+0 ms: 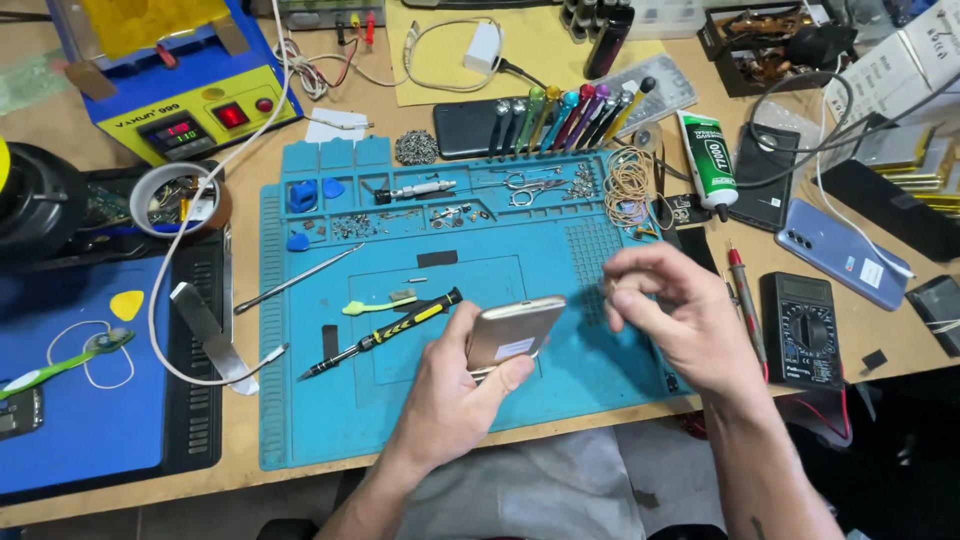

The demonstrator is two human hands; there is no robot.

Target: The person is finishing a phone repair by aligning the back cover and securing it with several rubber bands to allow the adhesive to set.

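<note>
Left hand [455, 385] grips silver phone [512, 333], back still on; right hand [675, 315] loosely curled, empty, screwdriver [385, 335] on mat [560, 390] unused — early stage.

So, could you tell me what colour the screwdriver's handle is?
Black with yellow stripes, in the head view.

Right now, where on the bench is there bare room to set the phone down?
Free: blue mat lower left, below the black-yellow screwdriver; also lower right under the right hand. Crowded: mat's top trays with screws, scissors. Left hand holds the phone.
</note>
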